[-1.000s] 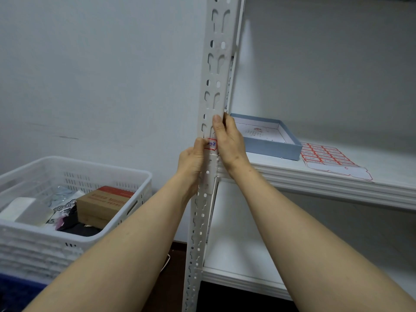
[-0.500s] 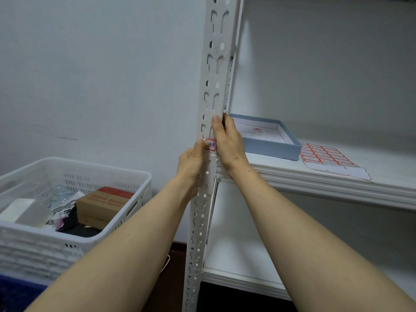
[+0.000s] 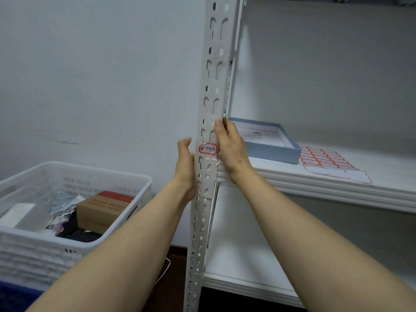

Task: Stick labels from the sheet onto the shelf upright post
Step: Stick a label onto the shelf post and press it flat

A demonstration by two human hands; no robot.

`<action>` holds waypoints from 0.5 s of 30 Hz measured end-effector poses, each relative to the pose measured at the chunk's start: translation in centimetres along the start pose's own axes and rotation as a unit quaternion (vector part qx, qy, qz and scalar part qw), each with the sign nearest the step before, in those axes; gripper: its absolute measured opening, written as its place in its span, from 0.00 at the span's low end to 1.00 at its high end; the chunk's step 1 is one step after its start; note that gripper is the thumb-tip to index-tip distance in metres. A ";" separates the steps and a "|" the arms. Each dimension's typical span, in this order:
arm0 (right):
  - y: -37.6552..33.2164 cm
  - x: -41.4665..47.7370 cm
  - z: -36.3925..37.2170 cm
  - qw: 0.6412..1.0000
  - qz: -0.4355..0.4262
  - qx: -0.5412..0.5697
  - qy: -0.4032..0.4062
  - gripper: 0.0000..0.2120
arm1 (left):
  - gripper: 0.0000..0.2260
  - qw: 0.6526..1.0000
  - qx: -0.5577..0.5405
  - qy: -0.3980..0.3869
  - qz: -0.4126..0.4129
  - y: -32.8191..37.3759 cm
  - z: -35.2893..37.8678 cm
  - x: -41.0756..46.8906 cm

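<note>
While both forearms reached up from the bottom of the head view, the label [image 3: 208, 149], red-bordered with blue handwriting ending 3008, sat stuck flat on the front face of the shelf upright post [image 3: 210, 91], just above the level of the middle shelf [image 3: 337, 188]. Left hand [image 3: 185, 164] was against the post's left edge, thumb up and just off the label; its fingers were hidden behind the post, so could not tell if they curled round it. Right hand [image 3: 231, 149] lay along the post's right edge, fingers [image 3: 218, 126] straight and flat on the metal, side of hand just beside the label, gripping nothing.

Label sheet [image 3: 326, 162] lay flat on the middle shelf, well right of the post, rows of red-bordered labels on it, lower part looked peeled. Shallow blue box [image 3: 272, 152] sat between post and sheet, partly covered by the right hand. Left of the post, a white slotted basket [image 3: 94, 174] stood against the wall [image 3: 101, 75], holding a brown cardboard box [image 3: 105, 208] and mixed small items, not identifiable. Lower shelf [image 3: 236, 262] showed between the arms. Thin pale cable [image 3: 166, 267] on the dark floor by the post's foot.
</note>
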State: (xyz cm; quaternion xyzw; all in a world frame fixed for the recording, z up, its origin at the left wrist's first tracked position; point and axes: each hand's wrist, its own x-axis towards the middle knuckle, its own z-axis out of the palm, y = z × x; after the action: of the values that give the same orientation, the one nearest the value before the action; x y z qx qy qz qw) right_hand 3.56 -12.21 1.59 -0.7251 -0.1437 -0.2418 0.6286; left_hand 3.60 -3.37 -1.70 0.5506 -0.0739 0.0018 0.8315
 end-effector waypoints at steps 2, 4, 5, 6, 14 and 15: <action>0.2 -0.5 -0.3 1.000 -0.025 -0.005 0.004 0.22 | 0.31 1.000 0.011 -0.014 0.003 0.0 -0.3 0.2; 0.8 -1.4 -0.8 0.982 -0.144 -0.107 0.058 0.23 | 0.30 1.000 0.029 -0.005 0.010 -0.3 -0.3 -0.2; 1.2 -1.8 -1.0 0.955 -0.220 -0.177 0.088 0.20 | 0.29 0.999 0.041 0.009 0.008 -0.5 -0.3 -0.3; 1.5 -2.0 -1.4 0.920 -0.289 -0.241 0.112 0.16 | 0.29 0.998 0.060 0.022 0.008 -0.5 -0.2 -0.4; 2.0 -0.6 -2.2 0.737 -0.452 -0.472 0.170 0.08 | 0.32 0.981 0.177 0.074 0.024 -0.3 -0.1 -0.6; 1.9 -0.4 -2.1 0.729 -0.458 -0.478 0.175 0.07 | 0.32 0.979 0.188 0.081 0.019 -0.3 -0.1 -0.5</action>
State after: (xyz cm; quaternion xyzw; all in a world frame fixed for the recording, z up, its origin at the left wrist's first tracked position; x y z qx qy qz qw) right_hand 3.84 -14.56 -0.05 -0.7211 -0.2114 -0.6593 0.0261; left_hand 3.14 -3.33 -2.13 0.6939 -0.0149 0.0756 0.7159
